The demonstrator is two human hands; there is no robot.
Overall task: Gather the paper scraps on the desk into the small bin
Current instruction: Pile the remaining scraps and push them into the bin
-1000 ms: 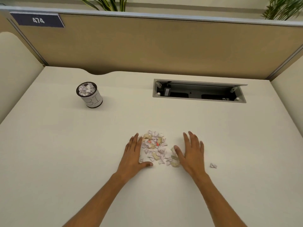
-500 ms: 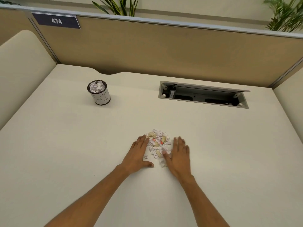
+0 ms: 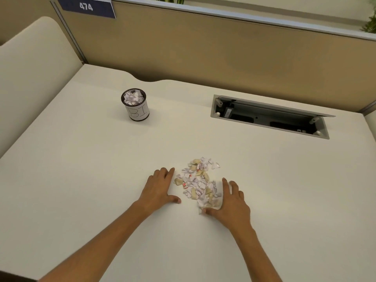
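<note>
The paper scraps (image 3: 198, 183) lay in one loose heap on the worktop (image 3: 81, 180), near its front middle, a mix of white, cream and a few red-printed bits. They looked torn and lightly crumpled, so they would probably be almost weightless, soft and springy, with nothing to break. The difficulty would be their number, since no single piece offers a hold. Pinched from above, a few would likely lift and the rest slide or flutter away. The surer way, by my reading, would be to press in from both sides at the base of the heap, cup it and lift it as one bundle.

The left hand (image 3: 157, 189) rested flat on the worktop just left of the heap, fingers together and pointing away from the person, thumb stretched toward the scraps; its grip was open and held nothing. The right hand (image 3: 232, 202) lay flat on the right side, fingers spread, its thumb and inner edge touching the nearest scraps, its grip likewise open and holding nothing. The heap sat between the two hands, closer against the right one, with a small gap on the left. One or two pieces at the far end of the heap (image 3: 215, 165) lay beyond the fingertips and might be missed by a scoop.

The small bin (image 3: 136, 107), marked with hand-drawn letters, stood upright well apart to the far left and already appeared full of crumpled paper to near its rim, so a big handful might spill over.
</note>
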